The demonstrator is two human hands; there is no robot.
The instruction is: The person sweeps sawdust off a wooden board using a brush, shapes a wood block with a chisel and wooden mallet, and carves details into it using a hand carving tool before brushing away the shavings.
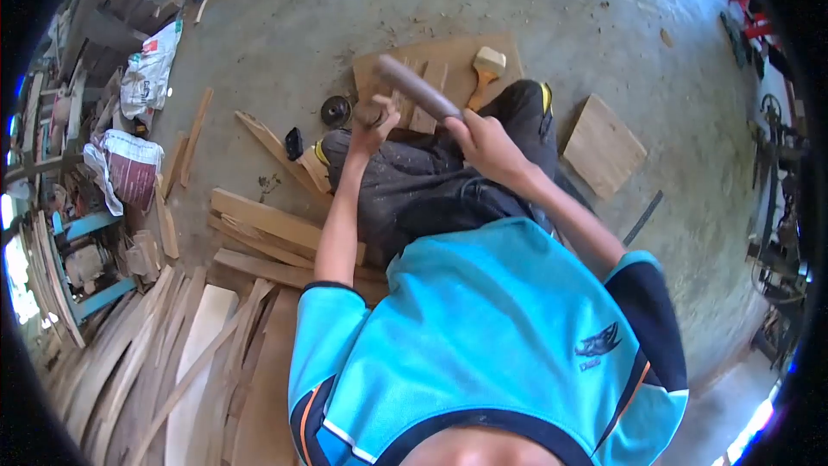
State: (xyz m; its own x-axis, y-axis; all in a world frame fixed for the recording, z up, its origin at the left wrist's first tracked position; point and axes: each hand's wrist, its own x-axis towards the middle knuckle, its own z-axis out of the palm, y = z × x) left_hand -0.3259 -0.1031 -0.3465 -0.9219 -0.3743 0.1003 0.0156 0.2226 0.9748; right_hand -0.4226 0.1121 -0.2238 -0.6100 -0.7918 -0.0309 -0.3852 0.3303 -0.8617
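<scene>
My right hand [490,148] is wrapped round the lower end of a thick brown wooden stick [418,89]. The stick is tilted, its far end up and to the left, slightly blurred. My left hand [376,121] is closed beside it, above my left knee. Something brownish shows in those fingers, too blurred to name. Beyond both hands a flat brown board [509,45] lies on the floor, with smaller wood pieces [434,82] on it. Also on the board is a tool with a pale blocky head and orange handle [488,69].
A square wooden block [604,147] lies right of my crossed legs, near a dark strip [643,217]. A round black object [336,110] sits left of the board. Planks [276,220] and many long strips [129,354] cover the left. Sacks [129,164] stand there too.
</scene>
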